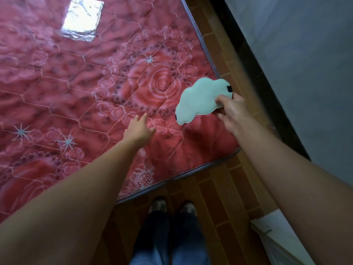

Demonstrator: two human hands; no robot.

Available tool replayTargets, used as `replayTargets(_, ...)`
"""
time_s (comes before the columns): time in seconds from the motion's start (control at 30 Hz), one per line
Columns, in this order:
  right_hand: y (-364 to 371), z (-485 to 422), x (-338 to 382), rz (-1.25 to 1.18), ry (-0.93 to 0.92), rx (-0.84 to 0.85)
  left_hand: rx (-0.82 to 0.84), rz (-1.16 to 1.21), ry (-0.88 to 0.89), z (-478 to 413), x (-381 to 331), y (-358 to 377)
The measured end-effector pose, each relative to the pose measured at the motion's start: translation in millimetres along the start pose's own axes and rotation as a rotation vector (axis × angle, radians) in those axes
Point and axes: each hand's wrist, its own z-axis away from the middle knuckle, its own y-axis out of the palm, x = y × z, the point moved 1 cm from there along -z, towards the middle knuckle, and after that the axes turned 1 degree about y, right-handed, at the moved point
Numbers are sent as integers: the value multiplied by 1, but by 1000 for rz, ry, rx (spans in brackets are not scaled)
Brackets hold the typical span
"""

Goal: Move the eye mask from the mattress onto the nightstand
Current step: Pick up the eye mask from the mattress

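Pinching cloud-shaped soft eye mask [198, 100], right hand [232, 109]

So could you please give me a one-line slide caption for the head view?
Right hand lifts the pale green eye mask off the red floral mattress; left hand hovers open.
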Motion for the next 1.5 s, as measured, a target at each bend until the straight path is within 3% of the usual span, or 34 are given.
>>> replayTargets(0.3, -13, 129, 134, -262, -64, 65, -134, 494, 126, 106, -99, -131)
replayTargets(0.43, -17, 179, 174, -326, -96, 120, -88, 784, 139, 152, -125, -170)
replayTargets(0.67, -26, 262, 235, -403, -226, 259, -84, 862, 341, 238, -172, -232)
replayTargets(0.97, -39, 288, 248, -215, -409, 39, -193, 917, 478, 278, -186, -265)
replayTargets(1.2, -38, 287, 255, 277, -470, -180, -157, 900, 533, 284, -191, -268)
replayTargets(1.37, -32, 296, 259, 155, -361, 183, -136, 822, 552, 289, -191, -264)
replayTargets(1.5, -33, 300, 258, 176, -329, 381, -160, 798, 572, 295, -196, -265)
